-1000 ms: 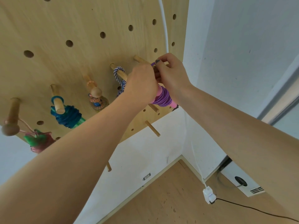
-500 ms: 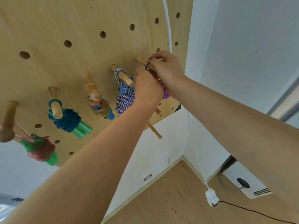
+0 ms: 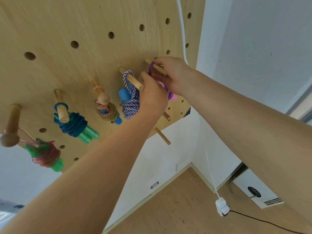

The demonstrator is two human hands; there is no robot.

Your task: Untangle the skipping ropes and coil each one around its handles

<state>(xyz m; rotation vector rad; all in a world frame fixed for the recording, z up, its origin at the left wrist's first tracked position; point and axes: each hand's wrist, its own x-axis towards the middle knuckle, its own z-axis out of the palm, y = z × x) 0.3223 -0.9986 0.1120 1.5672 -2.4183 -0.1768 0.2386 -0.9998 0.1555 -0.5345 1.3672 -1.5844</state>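
most of the purple rope [image 3: 169, 94] is hidden behind the two hands, so only a thin loop of it and a few turns over a pink handle [image 3: 174, 98] can be made out; how the loop sits at the back of its peg [image 3: 156, 66] is hard to tell. the right hand [image 3: 170, 73] covers the outer part of that peg, fingers curled and pinching the purple loop where it passes over the wood. the left hand [image 3: 152, 97] is just below and touching it, curled round the coiled bundle, though its fingertips are out of sight. the purple rope hangs near the right edge of the wooden pegboard [image 3: 67, 22], which is cut off at the top and left of the view. the next peg to the left carries a blue-and-white rope [image 3: 130, 105] wound on blue handles, just beside the left hand. further left hang an orange rope [image 3: 107, 112], then a dark blue rope [image 3: 74, 125] on green handles, then a red rope [image 3: 45, 154] on green handles, each coiled and on its own peg, well apart from one another. two bare pegs stick out below the hands, near the board's lower edge. a white cable [image 3: 183, 39] runs down the board's right side to a plug [image 3: 222, 206] on the wooden floor [image 3: 177, 217], with white wall and open floor to the right.
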